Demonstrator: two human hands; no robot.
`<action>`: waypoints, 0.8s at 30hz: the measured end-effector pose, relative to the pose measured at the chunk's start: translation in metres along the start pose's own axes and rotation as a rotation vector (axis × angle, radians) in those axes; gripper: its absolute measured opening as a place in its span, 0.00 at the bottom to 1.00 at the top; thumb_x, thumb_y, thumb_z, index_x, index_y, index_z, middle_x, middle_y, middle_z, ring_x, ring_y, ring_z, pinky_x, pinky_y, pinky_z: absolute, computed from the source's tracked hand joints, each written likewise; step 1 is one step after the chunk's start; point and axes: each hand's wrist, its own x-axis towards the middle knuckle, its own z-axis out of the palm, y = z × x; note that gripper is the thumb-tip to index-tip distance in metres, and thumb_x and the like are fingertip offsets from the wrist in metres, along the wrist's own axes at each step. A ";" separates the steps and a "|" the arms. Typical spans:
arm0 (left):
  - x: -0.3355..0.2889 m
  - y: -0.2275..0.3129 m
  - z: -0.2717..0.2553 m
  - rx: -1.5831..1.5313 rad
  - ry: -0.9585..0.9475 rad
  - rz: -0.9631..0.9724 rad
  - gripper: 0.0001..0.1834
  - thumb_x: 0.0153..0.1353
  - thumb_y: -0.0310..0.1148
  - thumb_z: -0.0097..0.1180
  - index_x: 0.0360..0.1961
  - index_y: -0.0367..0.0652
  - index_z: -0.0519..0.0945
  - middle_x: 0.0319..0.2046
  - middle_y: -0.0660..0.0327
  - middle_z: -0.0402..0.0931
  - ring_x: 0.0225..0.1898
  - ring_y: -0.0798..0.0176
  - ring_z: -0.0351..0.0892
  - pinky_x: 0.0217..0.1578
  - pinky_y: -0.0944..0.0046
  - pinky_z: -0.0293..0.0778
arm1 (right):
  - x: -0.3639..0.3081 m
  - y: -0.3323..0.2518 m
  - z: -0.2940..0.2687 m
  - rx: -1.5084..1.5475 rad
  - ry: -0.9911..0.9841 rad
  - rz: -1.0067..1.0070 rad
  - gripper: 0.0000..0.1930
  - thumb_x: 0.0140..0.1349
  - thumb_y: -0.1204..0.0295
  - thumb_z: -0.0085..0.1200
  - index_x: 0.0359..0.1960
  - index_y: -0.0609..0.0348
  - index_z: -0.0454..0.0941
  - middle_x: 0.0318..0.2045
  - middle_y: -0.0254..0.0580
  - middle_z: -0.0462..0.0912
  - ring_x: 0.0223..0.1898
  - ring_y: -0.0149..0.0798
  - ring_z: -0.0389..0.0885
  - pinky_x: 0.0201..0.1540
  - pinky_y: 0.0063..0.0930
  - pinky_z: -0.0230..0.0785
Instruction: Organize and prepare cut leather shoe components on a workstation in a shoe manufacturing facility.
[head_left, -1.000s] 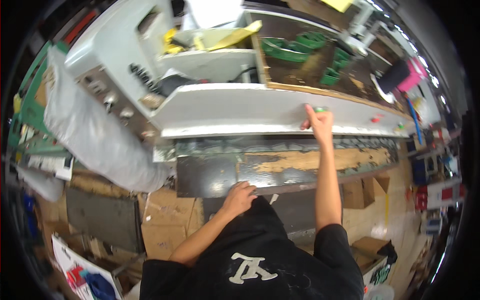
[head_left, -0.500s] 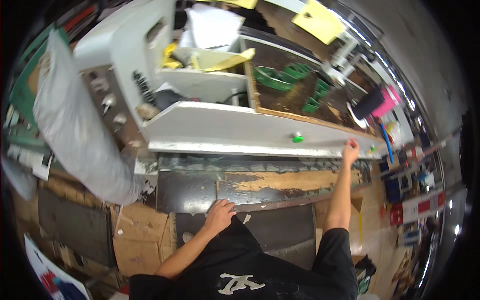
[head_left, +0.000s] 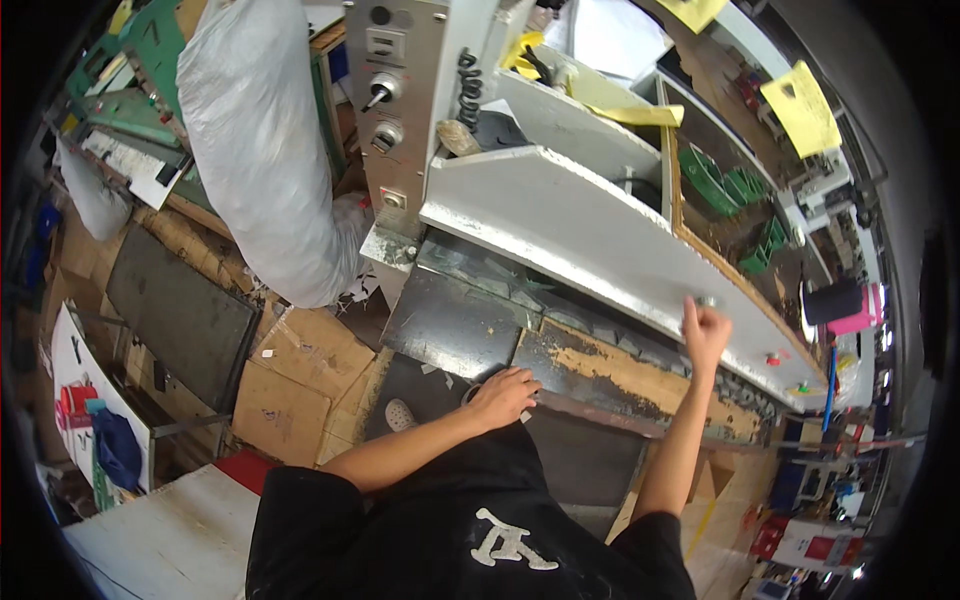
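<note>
My right hand (head_left: 707,333) is curled up against the front of a long grey machine panel (head_left: 590,225). It touches or is just below a round button (head_left: 708,300), which it partly covers. The thumb sticks up and nothing shows in the fingers. Farther along the panel sit a red button (head_left: 773,359) and a small green-and-yellow knob (head_left: 803,387). My left hand (head_left: 505,398) lies palm down with its fingers stretched out, at the near edge of a dark worn worktop (head_left: 450,318). It holds nothing.
Left of the panel rises a metal control plate (head_left: 397,110) with switches, beside a bulging grey-white sack (head_left: 262,150). Flattened cardboard (head_left: 290,385) lies on the floor. Green tape rings or holders (head_left: 712,185) and yellow paper (head_left: 803,108) are on the machine top.
My right hand has moved left along the panel, from near the red button to the button that showed green. My view has turned left, bringing the control plate into sight.
</note>
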 end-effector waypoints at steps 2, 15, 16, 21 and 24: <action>0.002 0.005 -0.008 0.028 -0.040 -0.005 0.19 0.64 0.34 0.68 0.54 0.39 0.84 0.47 0.55 0.80 0.53 0.47 0.78 0.56 0.51 0.76 | 0.023 -0.032 -0.003 0.083 -0.126 0.070 0.26 0.74 0.59 0.64 0.18 0.63 0.79 0.10 0.34 0.76 0.12 0.27 0.74 0.18 0.26 0.65; 0.004 0.049 -0.021 -0.038 0.082 0.000 0.19 0.64 0.32 0.68 0.55 0.39 0.83 0.47 0.54 0.79 0.54 0.47 0.78 0.57 0.51 0.75 | -0.204 -0.044 0.076 -0.084 -0.360 -0.047 0.15 0.58 0.64 0.75 0.37 0.62 0.87 0.33 0.50 0.85 0.36 0.51 0.84 0.43 0.44 0.77; 0.005 0.050 -0.022 -0.045 0.069 0.003 0.20 0.63 0.32 0.68 0.55 0.38 0.83 0.47 0.53 0.78 0.54 0.45 0.77 0.57 0.50 0.75 | -0.216 -0.052 0.081 -0.142 -0.278 -0.051 0.18 0.56 0.61 0.76 0.37 0.62 0.85 0.35 0.51 0.82 0.41 0.58 0.80 0.48 0.50 0.73; 0.005 0.053 -0.028 -0.033 0.059 0.044 0.20 0.63 0.31 0.69 0.56 0.39 0.83 0.47 0.52 0.78 0.54 0.43 0.77 0.57 0.49 0.75 | -0.222 -0.065 0.084 -0.140 -0.140 0.030 0.16 0.58 0.62 0.74 0.35 0.62 0.83 0.35 0.52 0.81 0.43 0.58 0.79 0.50 0.49 0.72; 0.005 0.055 -0.027 -0.034 0.059 0.039 0.21 0.62 0.31 0.70 0.55 0.39 0.82 0.48 0.50 0.77 0.55 0.41 0.76 0.58 0.48 0.74 | -0.220 -0.060 0.083 -0.120 -0.188 0.067 0.16 0.59 0.61 0.73 0.33 0.63 0.84 0.35 0.52 0.82 0.43 0.58 0.80 0.50 0.49 0.72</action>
